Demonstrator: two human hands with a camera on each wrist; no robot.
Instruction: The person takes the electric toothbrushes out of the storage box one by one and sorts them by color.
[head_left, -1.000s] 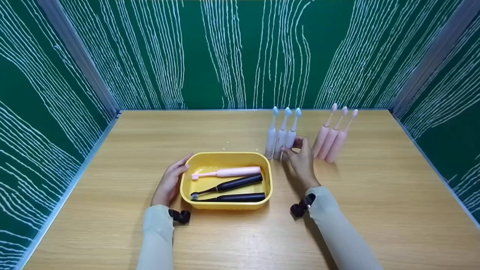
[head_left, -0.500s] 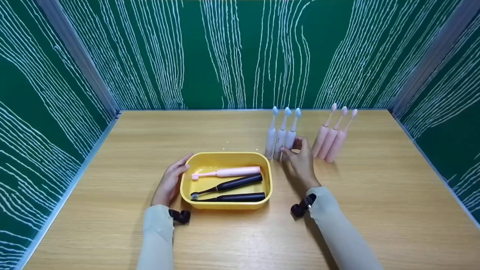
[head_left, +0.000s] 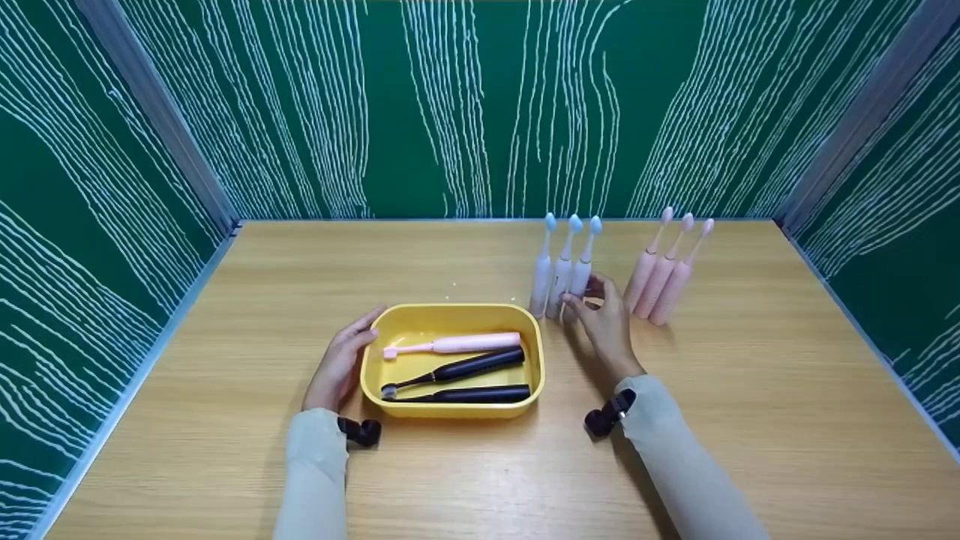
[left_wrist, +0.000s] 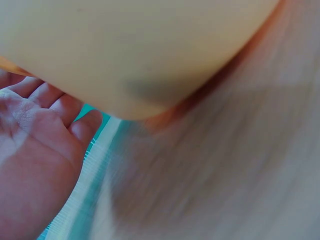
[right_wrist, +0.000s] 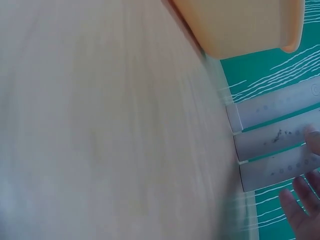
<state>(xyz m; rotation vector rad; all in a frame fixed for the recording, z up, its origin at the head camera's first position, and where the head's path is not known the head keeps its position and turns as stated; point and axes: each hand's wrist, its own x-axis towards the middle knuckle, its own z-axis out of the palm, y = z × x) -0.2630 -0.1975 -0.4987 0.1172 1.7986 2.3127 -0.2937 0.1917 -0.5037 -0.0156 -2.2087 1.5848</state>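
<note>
My left hand (head_left: 341, 364) holds the yellow tub (head_left: 450, 411) at its left end, thumb at the rim and fingers along the outer wall. A pink electric toothbrush (head_left: 476, 343) and two black electric toothbrushes (head_left: 480, 365) lie inside. My right hand (head_left: 606, 326) grips the rightmost of three upright white electric toothbrushes (head_left: 581, 277), which have pale blue heads. In the right wrist view the thumb (right_wrist: 313, 140) overlaps the middle white handle (right_wrist: 272, 137), while the other fingers (right_wrist: 302, 192) lie beside the nearest handle (right_wrist: 280, 167). The left wrist view shows the left palm (left_wrist: 37, 135) against the tub's side.
Three pink electric toothbrushes (head_left: 660, 289) stand upright in a slanted row just right of my right hand. Green walls (head_left: 480, 112) with white wavy lines surround the wooden table (head_left: 480, 480) at the back and sides.
My right wrist has shifted very slightly to the right, its fingers staying at the rightmost white toothbrush. The left hand and the tub keep their places.
</note>
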